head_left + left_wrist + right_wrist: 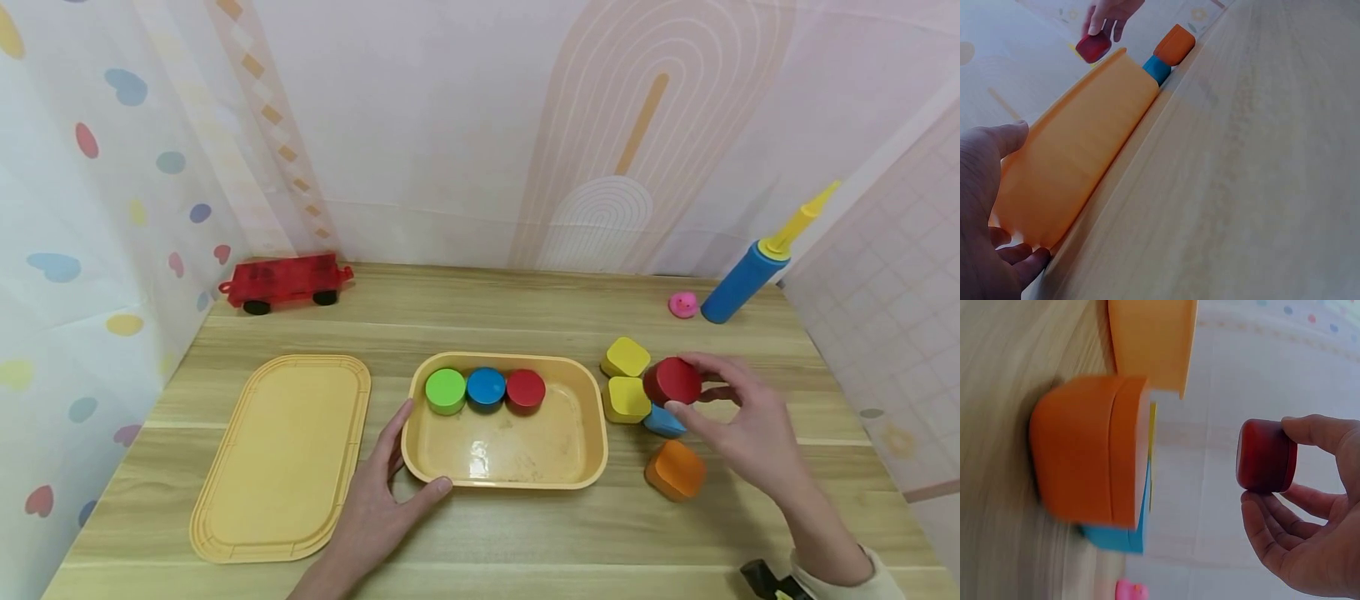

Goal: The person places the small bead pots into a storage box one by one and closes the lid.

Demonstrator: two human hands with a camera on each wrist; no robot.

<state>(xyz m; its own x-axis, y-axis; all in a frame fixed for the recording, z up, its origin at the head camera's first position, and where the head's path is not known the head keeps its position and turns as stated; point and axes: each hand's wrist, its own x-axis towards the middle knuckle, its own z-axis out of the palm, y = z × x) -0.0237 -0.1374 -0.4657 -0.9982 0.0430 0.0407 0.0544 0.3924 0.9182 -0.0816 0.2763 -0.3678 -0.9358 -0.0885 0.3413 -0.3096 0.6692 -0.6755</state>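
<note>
My right hand (742, 417) pinches a small red block (673, 382) with a round top between thumb and fingers, raised above the table. In the right wrist view this red block (1265, 455) shows a seam near one end. My left hand (382, 492) grips the near left corner of a pale orange tub (517, 482), its thumb at the rim. Inside the tub, a green round block (446, 390), a blue one (486, 388) and a red one (525, 390) stand in a row along the far wall.
Right of the tub sit two yellow blocks (627, 398), a blue block (664, 420) and an orange block (677, 470). A matching lid (281, 458) lies at left. Farther back are a red toy wagon (285, 282), a pink duck (683, 304) and a blue-yellow pump (750, 279).
</note>
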